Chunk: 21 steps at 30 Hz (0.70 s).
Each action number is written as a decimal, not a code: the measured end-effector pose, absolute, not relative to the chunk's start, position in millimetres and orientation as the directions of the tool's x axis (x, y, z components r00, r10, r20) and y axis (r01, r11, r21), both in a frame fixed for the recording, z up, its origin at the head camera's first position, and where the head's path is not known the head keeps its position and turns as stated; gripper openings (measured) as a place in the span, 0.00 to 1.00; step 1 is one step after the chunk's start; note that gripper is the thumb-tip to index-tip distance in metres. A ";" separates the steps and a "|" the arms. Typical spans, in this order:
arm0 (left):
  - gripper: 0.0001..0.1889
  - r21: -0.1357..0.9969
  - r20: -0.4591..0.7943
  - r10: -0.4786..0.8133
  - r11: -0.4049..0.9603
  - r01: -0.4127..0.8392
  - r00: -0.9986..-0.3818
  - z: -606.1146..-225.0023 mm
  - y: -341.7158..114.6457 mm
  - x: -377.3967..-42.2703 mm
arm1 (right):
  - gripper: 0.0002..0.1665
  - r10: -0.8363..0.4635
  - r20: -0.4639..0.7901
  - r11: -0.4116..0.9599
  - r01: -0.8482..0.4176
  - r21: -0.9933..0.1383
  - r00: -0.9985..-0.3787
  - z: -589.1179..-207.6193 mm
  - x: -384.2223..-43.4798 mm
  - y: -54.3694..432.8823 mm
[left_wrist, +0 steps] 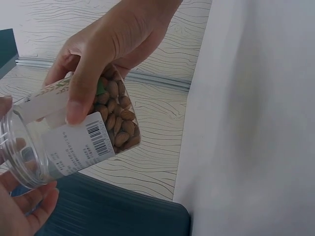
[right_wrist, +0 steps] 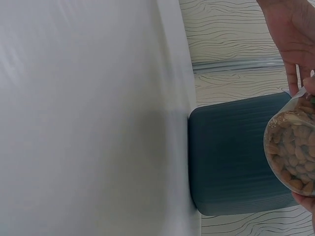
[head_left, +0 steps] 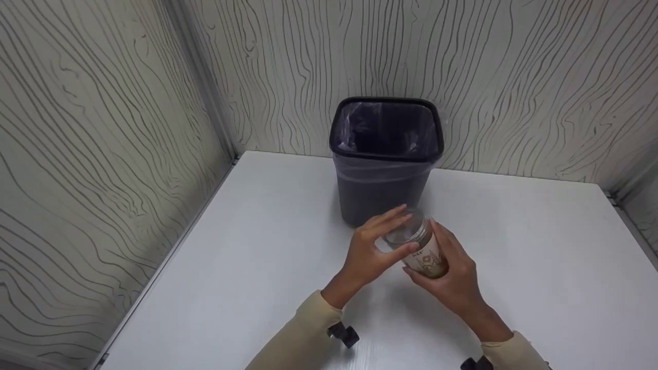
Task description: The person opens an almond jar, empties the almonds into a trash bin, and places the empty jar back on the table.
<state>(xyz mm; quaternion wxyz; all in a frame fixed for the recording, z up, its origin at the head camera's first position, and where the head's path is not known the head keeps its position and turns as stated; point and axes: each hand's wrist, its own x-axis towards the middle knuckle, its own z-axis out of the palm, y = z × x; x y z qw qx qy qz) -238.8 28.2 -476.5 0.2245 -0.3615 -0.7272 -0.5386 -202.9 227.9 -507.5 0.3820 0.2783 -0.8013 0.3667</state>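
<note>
A clear plastic jar of almonds [head_left: 427, 260] is tilted in front of the bin, above the white table. My right hand [head_left: 456, 275] grips its labelled body, with the thumb over the label in the left wrist view. My left hand [head_left: 371, 250] holds the clear ridged top end between thumb and fingers. Almonds [left_wrist: 117, 114] lie toward the base, and a white barcode label [left_wrist: 78, 142] covers part of the side. Whether a clear lid sits on the top cannot be made out. The right wrist view shows the jar's round bottom [right_wrist: 294, 160] full of almonds.
A dark bin [head_left: 378, 192] with a clear liner stands upright on the table [head_left: 257, 226], close behind the jar. Panels [head_left: 288, 67] with a wood-line pattern rise at the back and left. Black wrist mounts [head_left: 343, 334] sit on the sleeves.
</note>
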 end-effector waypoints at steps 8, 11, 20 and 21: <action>0.26 0.605 0.725 0.262 0.201 0.771 -0.637 -474.4 28.8 -237.1 | 0.64 -0.174 0.819 0.561 -0.738 -0.374 -0.547 -507.6 -203.9 227.0; 0.26 0.599 0.726 0.255 0.222 0.769 -0.639 -474.1 29.0 -236.6 | 0.64 -0.174 0.817 0.562 -0.737 -0.375 -0.549 -508.2 -203.7 226.3; 0.27 0.596 0.719 0.255 0.254 0.762 -0.647 -475.1 28.7 -237.3 | 0.64 -0.169 0.815 0.566 -0.731 -0.380 -0.554 -511.1 -206.0 224.7; 0.27 0.596 0.719 0.254 0.255 0.762 -0.647 -475.1 28.9 -237.4 | 0.64 -0.170 0.817 0.564 -0.734 -0.379 -0.552 -511.1 -206.4 224.8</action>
